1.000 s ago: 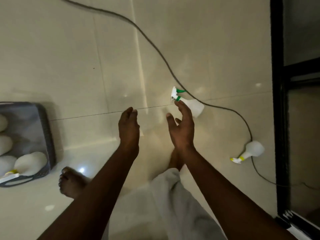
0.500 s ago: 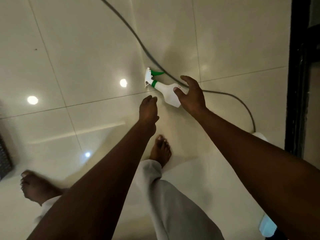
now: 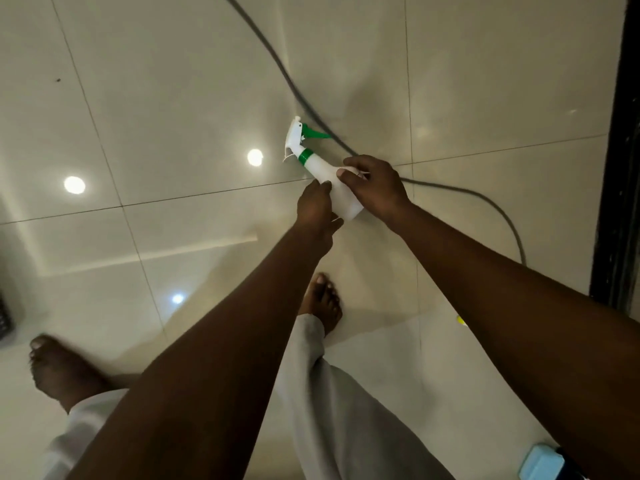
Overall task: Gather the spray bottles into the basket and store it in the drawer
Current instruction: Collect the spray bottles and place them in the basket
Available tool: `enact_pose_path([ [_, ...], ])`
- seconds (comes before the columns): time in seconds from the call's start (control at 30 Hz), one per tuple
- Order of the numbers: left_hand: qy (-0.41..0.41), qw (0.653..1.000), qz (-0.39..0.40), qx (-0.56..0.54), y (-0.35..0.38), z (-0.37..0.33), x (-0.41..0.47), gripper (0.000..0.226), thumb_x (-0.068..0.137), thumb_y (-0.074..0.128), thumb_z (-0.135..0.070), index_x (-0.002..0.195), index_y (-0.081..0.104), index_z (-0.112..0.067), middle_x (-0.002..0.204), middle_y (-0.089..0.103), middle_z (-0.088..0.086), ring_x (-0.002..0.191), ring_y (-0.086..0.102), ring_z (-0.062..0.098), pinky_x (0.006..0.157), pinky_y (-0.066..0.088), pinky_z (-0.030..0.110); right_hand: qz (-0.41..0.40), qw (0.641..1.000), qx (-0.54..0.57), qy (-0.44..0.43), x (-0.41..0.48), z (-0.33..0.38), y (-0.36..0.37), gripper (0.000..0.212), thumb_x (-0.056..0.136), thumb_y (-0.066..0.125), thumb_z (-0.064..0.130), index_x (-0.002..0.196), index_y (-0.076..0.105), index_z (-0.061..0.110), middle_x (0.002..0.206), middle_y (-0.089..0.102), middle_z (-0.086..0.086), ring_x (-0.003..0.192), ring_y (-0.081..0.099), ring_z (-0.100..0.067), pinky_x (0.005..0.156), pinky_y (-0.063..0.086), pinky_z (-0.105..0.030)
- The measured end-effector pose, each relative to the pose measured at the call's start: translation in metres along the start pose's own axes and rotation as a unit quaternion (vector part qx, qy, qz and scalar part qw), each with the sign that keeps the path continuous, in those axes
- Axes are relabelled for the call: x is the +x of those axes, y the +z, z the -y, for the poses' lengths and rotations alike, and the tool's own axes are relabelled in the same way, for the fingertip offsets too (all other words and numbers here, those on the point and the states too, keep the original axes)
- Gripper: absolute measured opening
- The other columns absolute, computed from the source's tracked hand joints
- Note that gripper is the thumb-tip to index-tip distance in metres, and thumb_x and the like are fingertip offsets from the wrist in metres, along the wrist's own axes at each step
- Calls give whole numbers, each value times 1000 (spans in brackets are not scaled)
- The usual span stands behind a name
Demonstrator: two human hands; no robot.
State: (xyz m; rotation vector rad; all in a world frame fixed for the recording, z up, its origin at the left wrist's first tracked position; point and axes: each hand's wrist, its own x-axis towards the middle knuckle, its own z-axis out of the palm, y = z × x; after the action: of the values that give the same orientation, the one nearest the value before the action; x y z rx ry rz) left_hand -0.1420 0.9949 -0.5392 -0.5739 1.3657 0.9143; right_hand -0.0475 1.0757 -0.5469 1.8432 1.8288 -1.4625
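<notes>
A white spray bottle with a green trigger and collar (image 3: 320, 168) lies on the glossy tiled floor, nozzle pointing up-left. My right hand (image 3: 377, 187) is closed over its body from the right, thumb and fingers on the plastic. My left hand (image 3: 317, 206) touches the bottle's lower end from the left, fingers curled against it. A dark corner of the basket (image 3: 5, 318) shows at the far left edge. A yellow tip of a second bottle (image 3: 460, 320) peeks out beside my right forearm; its body is hidden.
A grey cable (image 3: 298, 91) runs across the floor, passing right behind the bottle and curving right. A black frame (image 3: 616, 150) stands along the right edge. My bare feet (image 3: 322, 303) stand below the bottle. Ceiling lights reflect on the tiles.
My right hand has closed over the green-trigger bottle and my left hand has come up against its base. The view has shifted right, leaving only a basket corner visible.
</notes>
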Motion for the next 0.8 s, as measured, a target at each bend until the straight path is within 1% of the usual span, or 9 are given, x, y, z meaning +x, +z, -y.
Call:
enact_pose_path([
  [0.07,28,999,16,-11,-14,-7,-13,41,108,48,-28,149,56,-26,132,68,3,129,65,33,110,56,48,2,1000,11,-12,-13,14,3,45,96,71,41,137,68,22,136,69,1,114,65,-15,98,56,-34],
  [0.13,55,998,25,-20,-32,-18,-29,43,109,46,-27,151,55,-28,138,68,3,129,65,31,112,55,49,6,1000,17,-25,-27,34,7,46,96,72,40,137,68,21,136,69,0,116,66,-18,99,57,-35],
  [0.27,109,994,4,-24,-77,-47,-69,44,111,44,-22,153,54,-28,141,68,2,130,66,28,113,54,50,25,998,40,-38,-59,88,30,51,94,75,41,141,64,23,141,65,0,121,65,-20,106,56,-41],
  [0.4,164,986,-19,-26,-142,-80,-117,43,111,45,-20,153,54,-27,143,67,2,130,67,28,110,57,48,53,995,44,-66,-95,156,67,53,93,77,40,141,63,23,144,63,0,124,64,-20,108,54,-42],
  [0.5,198,979,-36,-31,-199,-106,-153,45,110,48,-20,155,52,-27,145,66,2,131,66,25,106,59,43,83,992,45,-89,-123,210,101,53,93,77,39,142,62,24,146,62,1,127,62,-21,110,53,-43],
  [0.57,225,973,-47,-33,-242,-124,-176,46,109,50,-20,154,54,-28,141,69,0,127,69,22,100,61,38,108,987,35,-112,-142,247,131,56,93,77,39,144,60,24,148,60,2,129,61,-21,111,52,-43],
  [0.6,237,969,-55,-34,-263,-132,-186,46,108,50,-20,153,54,-27,139,70,0,126,70,21,99,60,38,120,984,28,-125,-150,265,147,57,93,77,39,145,59,25,149,59,3,130,60,-20,111,52,-42],
  [0.73,285,953,-98,-27,-348,-160,-216,45,108,53,-20,152,55,-26,143,67,4,131,66,25,111,55,48,180,970,11,-161,-177,329,213,59,92,79,35,146,57,28,146,60,6,130,59,-20,111,52,-43],
  [0.8,298,947,-118,-33,-392,-170,-224,44,108,55,-19,152,55,-24,146,64,8,135,63,28,115,52,54,214,961,3,-177,-189,357,250,62,89,82,31,146,56,28,144,61,5,129,59,-21,110,53,-42],
])
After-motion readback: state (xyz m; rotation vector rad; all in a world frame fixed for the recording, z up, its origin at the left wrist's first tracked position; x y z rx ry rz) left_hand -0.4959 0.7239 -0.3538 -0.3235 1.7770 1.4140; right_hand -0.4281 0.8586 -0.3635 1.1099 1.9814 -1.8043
